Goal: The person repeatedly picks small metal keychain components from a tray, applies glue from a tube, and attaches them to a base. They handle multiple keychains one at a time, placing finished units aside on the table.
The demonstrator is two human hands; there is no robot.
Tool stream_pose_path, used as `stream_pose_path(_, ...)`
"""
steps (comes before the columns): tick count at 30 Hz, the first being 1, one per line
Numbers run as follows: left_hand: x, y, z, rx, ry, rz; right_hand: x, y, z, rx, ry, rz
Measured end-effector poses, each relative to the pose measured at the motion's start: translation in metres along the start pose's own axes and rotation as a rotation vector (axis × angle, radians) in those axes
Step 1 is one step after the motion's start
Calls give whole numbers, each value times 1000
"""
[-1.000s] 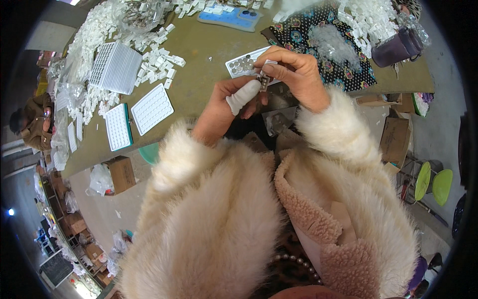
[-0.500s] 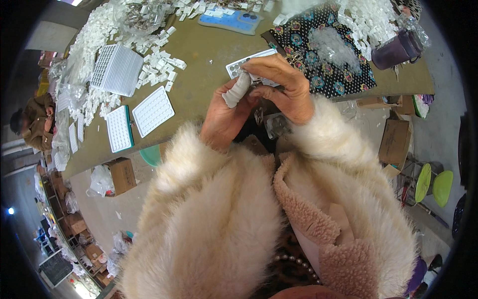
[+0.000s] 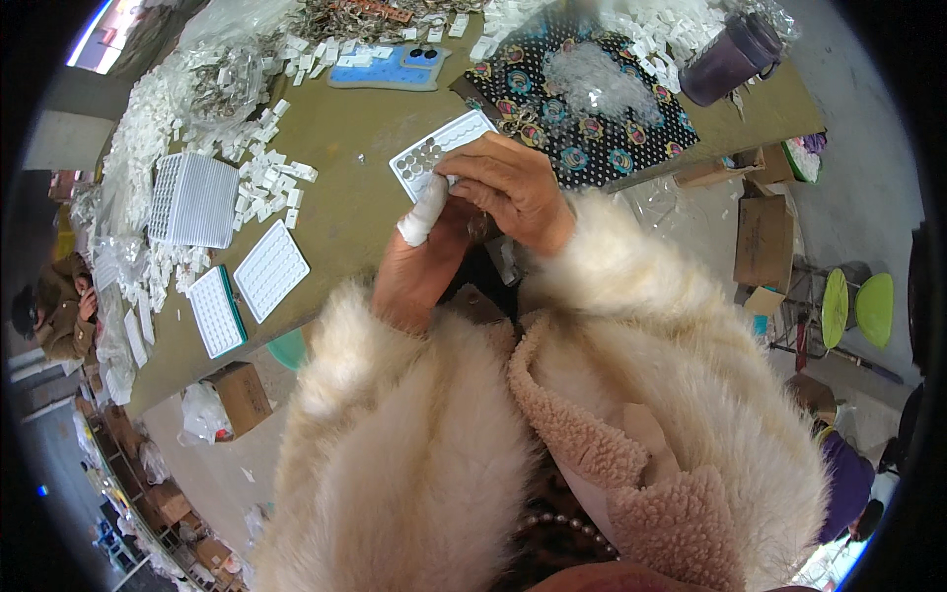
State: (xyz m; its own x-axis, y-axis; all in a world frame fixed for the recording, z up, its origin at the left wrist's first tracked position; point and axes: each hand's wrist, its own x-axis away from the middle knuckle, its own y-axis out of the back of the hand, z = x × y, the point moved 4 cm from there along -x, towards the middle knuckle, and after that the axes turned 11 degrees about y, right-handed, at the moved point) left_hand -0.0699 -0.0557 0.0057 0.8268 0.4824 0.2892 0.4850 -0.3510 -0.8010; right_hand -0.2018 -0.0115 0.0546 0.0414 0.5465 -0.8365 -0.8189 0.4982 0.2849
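Both hands meet over a small white plastic tray (image 3: 436, 153) with rows of round pockets, lying on the olive table (image 3: 345, 187). My left hand (image 3: 424, 257) has a white bandage wrapped round its thumb and holds the tray's near edge from below. My right hand (image 3: 508, 187) lies across the tray's near end, fingers curled down onto it. What the fingertips pinch is hidden. Both forearms wear thick cream fleece sleeves.
Two white pocket trays (image 3: 268, 270) lie at the left, beside a ribbed white stack (image 3: 193, 199) and heaps of small white plastic pieces (image 3: 148, 128). A patterned dark cloth (image 3: 592, 109), a blue tray (image 3: 390, 67) and a purple jug (image 3: 730, 59) are at the back. Cardboard boxes (image 3: 764, 237) stand right.
The hands have moved slightly left and down onto the tray; my right hand now covers the tray's near end instead of being held just above it.
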Motion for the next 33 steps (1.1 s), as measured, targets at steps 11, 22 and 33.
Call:
stream_pose_path(11, 12, 0, -20, -244, -56, -39, 23, 81, -104, 868, -432, 279)
stream_pose_path(22, 14, -8, -21, -277, -89, -92, 30, 86, -111, 595, -500, -43)
stream_pose_path(33, 8, -33, -30, -484, -127, -36, -16, 27, -18, -508, -381, 47)
